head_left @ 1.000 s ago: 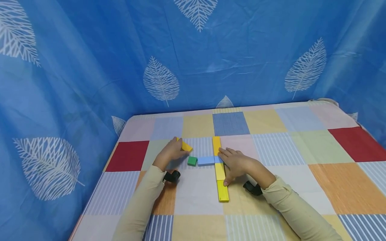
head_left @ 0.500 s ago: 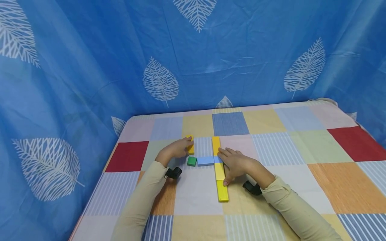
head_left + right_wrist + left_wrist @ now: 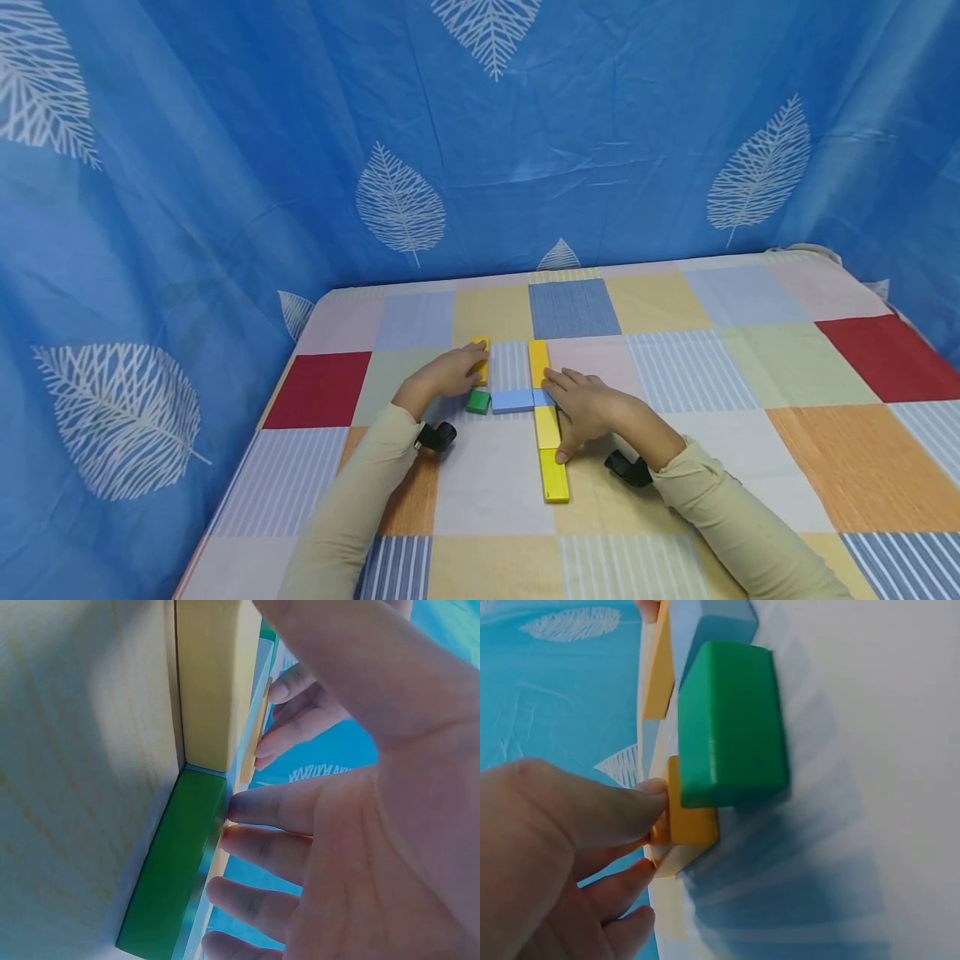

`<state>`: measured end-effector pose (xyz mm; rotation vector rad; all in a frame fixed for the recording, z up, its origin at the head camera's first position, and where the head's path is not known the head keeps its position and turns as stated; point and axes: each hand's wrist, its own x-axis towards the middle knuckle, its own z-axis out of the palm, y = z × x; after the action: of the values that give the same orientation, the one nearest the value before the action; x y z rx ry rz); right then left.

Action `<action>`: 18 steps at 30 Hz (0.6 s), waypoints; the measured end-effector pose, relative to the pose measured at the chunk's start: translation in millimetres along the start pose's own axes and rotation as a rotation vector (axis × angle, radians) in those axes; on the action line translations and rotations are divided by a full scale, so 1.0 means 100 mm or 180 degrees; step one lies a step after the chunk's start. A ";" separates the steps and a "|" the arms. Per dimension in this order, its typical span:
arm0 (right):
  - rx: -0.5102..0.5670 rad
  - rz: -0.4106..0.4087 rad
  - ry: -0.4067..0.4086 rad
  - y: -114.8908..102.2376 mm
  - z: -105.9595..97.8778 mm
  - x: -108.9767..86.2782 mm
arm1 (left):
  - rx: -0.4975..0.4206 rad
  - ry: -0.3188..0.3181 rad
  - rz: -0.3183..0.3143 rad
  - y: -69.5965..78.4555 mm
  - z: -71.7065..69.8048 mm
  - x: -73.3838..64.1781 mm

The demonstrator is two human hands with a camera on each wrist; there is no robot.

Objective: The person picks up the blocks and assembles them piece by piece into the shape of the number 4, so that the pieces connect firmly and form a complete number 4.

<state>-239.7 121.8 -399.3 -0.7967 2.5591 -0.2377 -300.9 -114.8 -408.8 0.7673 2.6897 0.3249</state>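
Observation:
My left hand [image 3: 452, 372] pinches an orange-yellow block [image 3: 693, 823] between thumb and fingers. That block lies lengthwise at the far side of a small green block [image 3: 477, 402]. A light blue block [image 3: 513, 402] runs from the green one to a column made of an orange-yellow block [image 3: 538, 358], a small blue piece [image 3: 542, 397], a pale yellow block [image 3: 547, 427] and a bright yellow block [image 3: 555, 479]. My right hand [image 3: 592, 410] rests along the column with fingers extended. Beneath it, the right wrist view shows another green block [image 3: 176, 862], hidden from the head camera.
A patchwork cloth [image 3: 750, 467] covers the table. Blue curtains [image 3: 630, 167] with white leaf prints hang behind it and at the left. Each wrist carries a black camera, seen below the left hand and below the right hand.
My left hand has turned the orange-yellow block from slanted to lengthwise and moved it right, in line with the small green block. My right hand has stayed in place.

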 end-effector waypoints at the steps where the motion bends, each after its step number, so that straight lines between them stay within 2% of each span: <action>1: 0.0000 0.0003 0.0000 0.00 0.00 0.00 | -0.0011 0.0002 0.0014 0.00 0.01 0.00; 7: 0.0002 0.0018 0.0000 0.00 0.00 0.00 | -0.0037 -0.0036 0.0187 0.03 0.05 0.00; 18: -0.0005 0.0014 -0.0017 0.01 0.00 0.00 | 0.0055 0.0001 0.0214 0.01 0.07 -0.02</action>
<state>-240.2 122.0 -399.8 -0.7913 2.5562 -0.2319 -296.6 -113.8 -414.3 0.8642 2.6747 0.3183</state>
